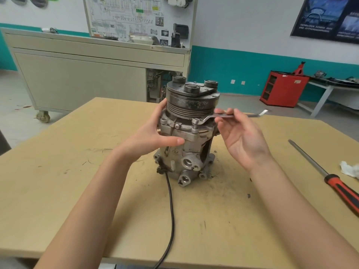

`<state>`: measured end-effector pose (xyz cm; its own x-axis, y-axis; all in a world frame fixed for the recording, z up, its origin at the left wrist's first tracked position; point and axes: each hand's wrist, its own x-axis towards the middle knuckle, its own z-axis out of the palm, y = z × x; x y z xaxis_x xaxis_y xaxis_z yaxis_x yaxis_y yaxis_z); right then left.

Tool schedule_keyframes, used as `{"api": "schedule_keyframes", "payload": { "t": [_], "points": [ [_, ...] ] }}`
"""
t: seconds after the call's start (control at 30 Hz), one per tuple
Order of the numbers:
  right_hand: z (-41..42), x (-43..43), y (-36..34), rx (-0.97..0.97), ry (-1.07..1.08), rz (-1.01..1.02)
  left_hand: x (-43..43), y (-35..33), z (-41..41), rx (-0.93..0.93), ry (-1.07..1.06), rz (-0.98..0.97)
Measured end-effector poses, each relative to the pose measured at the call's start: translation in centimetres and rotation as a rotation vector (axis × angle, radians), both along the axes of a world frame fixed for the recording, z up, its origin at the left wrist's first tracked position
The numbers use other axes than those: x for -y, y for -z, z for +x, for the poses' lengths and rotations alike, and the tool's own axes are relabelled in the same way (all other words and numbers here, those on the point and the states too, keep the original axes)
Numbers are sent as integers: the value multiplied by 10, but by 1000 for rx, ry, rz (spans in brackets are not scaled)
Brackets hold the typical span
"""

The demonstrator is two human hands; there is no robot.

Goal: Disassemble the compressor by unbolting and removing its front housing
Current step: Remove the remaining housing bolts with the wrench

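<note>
Two jobs: your left hand point(153, 134) grips the grey metal compressor point(189, 144) upright on the tan bench point(77, 191), your right hand point(240, 136) pinches the flat steel wrench point(242, 115). Keep its ring square on the bolt point(196, 121); pull steadily.

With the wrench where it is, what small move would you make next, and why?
Probably swing the wrench to loosen the flange bolt: its end sits on that bolt, the right hand pinches the handle, and the left hand steadies the compressor.
</note>
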<state>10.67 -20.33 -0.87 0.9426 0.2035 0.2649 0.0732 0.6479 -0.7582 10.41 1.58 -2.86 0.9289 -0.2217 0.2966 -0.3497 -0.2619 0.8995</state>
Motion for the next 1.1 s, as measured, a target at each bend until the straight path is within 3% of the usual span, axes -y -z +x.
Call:
{"api": "schedule_keyframes", "payload": {
  "t": [0.07,0.13,0.23,0.33,0.5,0.67,0.87,0.97,1.0,1.1],
  "points": [
    [9,-1,-4,-72,-21,8,0,0,0,5,1,-2],
    [8,2,-7,-2,38,-35,0,0,0,3,-3,-3],
    [-8,10,-17,307,356,-165,-1,1,1,4,2,-2],
    [-27,6,-31,696,694,-456,-1,2,2,12,3,-9],
    [-45,-27,-29,1318,1038,-929,-1,4,2,10,4,3],
    [-58,-43,-14,1556,1275,-1256,3,-1,-3,42,7,-7],
    [-56,-66,-7,1539,1432,-1253,5,0,-9,122,13,0],
    [-47,-49,-1,1469,1224,-1054,4,-1,-5,70,-4,24],
    [-45,-39,3,1338,1061,-900,2,-1,-3,43,-7,5],
    [-33,-11,9,653,472,-340,0,1,0,18,0,0]
  ]
}}
